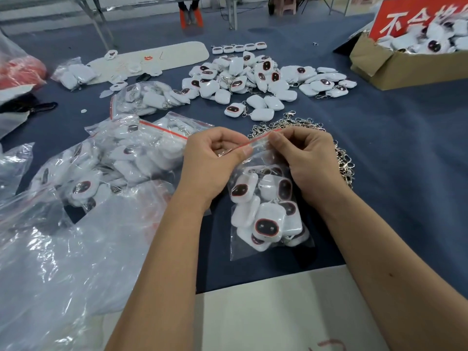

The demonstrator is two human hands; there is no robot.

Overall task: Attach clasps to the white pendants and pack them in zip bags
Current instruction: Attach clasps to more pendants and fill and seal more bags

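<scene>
A clear zip bag point(268, 211) filled with several white pendants hangs in front of me over the blue table. My left hand point(215, 160) pinches the left end of its red zip strip, and my right hand point(306, 158) pinches the strip further right. Behind my right hand lies a heap of silver clasps point(342, 158). Loose white pendants point(255, 79) with dark faces are piled at the middle back of the table.
Filled zip bags point(131, 153) lie to the left on a large clear plastic sheet point(63, 262). A cardboard box point(395, 64) of pendants stands back right. A white board point(152, 59) lies at the back. A pale sheet point(278, 312) covers the near edge.
</scene>
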